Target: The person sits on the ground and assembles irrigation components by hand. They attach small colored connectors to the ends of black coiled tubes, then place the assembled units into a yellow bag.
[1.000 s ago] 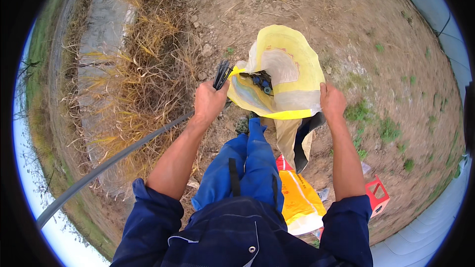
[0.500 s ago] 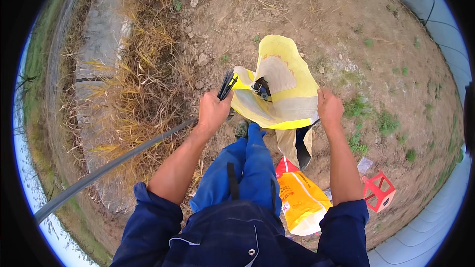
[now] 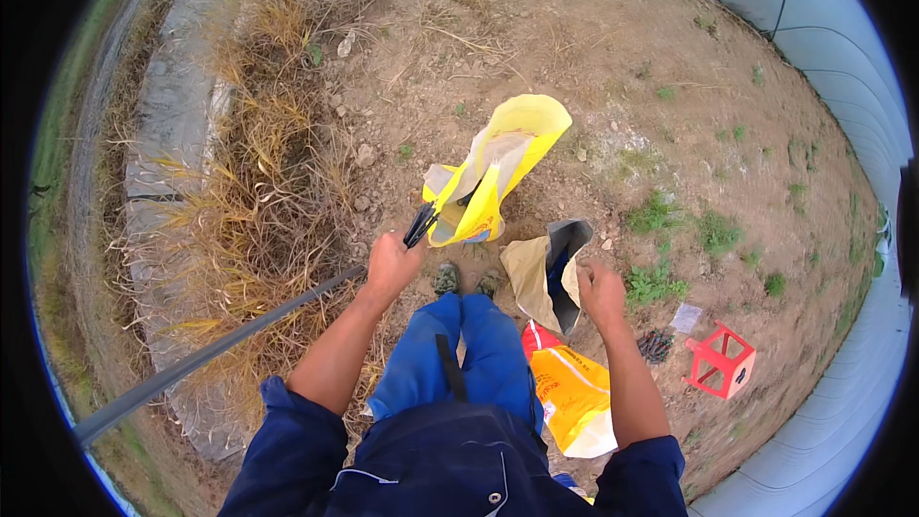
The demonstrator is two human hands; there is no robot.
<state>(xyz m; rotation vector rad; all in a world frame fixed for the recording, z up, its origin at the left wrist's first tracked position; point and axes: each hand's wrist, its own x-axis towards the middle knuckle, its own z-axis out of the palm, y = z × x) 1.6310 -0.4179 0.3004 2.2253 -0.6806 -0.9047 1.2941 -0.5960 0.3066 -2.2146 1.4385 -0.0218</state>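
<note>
My left hand (image 3: 392, 266) is closed around a bundle of slim black pieces (image 3: 419, 225); their exact kind I cannot make out. They touch the near-left edge of a yellow woven sack (image 3: 488, 187), which stands with its pale inside showing. A dark item inside the sack is mostly hidden. My right hand (image 3: 600, 292) has its fingers closed at the right rim of a tan paper bag (image 3: 526, 273) with a dark lining, which gapes at the top. A long grey pole (image 3: 220, 345) runs from the lower left to my left wrist; whether I grip it is hidden.
An orange, red and white sack (image 3: 574, 393) lies right of my legs. Beyond my right forearm are a red plastic stool (image 3: 720, 361), a clear plastic piece (image 3: 685, 317) and a dark tangled heap (image 3: 655, 347). Dry grass (image 3: 278, 134) borders the dirt at left; pale sheeting (image 3: 833, 29) curves along the right.
My right hand has left the yellow sack's right edge and moved down to the tan bag's rim. The yellow sack has partly folded inward, and the tan bag stands uncovered. My view has shifted slightly.
</note>
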